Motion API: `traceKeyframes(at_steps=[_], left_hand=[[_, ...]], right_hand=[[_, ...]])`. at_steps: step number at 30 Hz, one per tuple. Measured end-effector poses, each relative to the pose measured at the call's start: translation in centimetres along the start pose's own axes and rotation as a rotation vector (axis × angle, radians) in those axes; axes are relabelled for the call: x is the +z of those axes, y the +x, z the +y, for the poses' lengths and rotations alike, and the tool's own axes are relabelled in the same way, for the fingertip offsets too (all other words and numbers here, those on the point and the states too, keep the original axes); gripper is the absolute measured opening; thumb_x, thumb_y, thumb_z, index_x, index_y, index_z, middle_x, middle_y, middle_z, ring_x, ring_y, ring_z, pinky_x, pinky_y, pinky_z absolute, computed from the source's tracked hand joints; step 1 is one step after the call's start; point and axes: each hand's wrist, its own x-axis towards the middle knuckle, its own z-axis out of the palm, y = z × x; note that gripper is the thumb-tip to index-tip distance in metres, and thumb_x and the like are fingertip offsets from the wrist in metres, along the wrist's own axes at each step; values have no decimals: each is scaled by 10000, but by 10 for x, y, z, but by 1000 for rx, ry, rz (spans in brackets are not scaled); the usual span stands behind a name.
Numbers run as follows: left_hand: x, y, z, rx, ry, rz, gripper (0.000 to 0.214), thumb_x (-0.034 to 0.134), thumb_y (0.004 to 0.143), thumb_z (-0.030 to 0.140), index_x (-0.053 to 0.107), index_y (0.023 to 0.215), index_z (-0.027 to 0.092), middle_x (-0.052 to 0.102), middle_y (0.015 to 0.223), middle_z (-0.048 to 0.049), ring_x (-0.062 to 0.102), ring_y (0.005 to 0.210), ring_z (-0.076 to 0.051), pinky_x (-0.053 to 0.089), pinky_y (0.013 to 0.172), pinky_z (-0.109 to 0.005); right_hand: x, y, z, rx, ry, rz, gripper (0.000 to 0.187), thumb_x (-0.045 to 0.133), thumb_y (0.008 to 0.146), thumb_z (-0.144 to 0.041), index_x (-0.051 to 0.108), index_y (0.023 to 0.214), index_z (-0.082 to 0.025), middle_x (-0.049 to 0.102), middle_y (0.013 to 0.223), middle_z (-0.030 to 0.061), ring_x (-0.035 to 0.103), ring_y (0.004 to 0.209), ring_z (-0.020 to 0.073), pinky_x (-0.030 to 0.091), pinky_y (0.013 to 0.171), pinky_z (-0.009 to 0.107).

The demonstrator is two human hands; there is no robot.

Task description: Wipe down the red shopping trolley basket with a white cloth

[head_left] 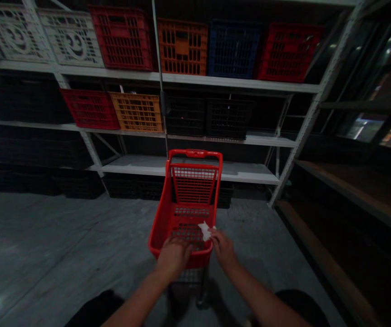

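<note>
A red plastic shopping cart (158, 218) stands in front of me, its handle at the far end. Over the near rim of its basket, my left hand (175, 255) is closed, with the fingertips hidden inside the rim. At the basket's near right corner, my right hand (223, 247) pinches a crumpled white tissue (205, 230). Part of the tissue hangs over the inside of the basket. The basket's slotted floor shows beneath the tissue.
Behind the cart rises a white metal shelf rack (188, 80) holding white, red, orange, blue and black crates. To the right stand darker shelves (355, 193) with a low beam near the floor. Grey concrete floor (62, 245) surrounds the cart.
</note>
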Motion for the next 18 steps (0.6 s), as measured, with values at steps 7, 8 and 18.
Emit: traceKeyframes(at_steps=[7, 8, 18], left_hand=[[19, -10, 21, -126, 43, 43, 248, 384, 787, 174, 631, 811, 168, 672, 824, -84, 583, 832, -207, 317, 858, -399], [19, -13, 17, -107, 31, 48, 245, 384, 788, 176, 629, 803, 175, 671, 821, -79, 580, 831, -205, 322, 845, -393], [16, -39, -27, -25, -15, 129, 435, 262, 892, 316, 619, 669, 209, 661, 699, -31, 575, 774, -168, 314, 876, -388]], right_hand=[[21, -34, -32, -70, 62, -87, 211, 402, 870, -136, 572, 942, -239, 646, 1022, 42, 588, 972, 162, 478, 843, 330], [20, -34, -32, -114, 56, -119, 214, 405, 871, -136, 569, 959, -243, 645, 1035, 43, 587, 976, 162, 477, 849, 332], [1, 81, 22, -108, -164, -169, 239, 475, 815, -126, 613, 997, -195, 664, 970, 73, 606, 907, 187, 484, 819, 334]])
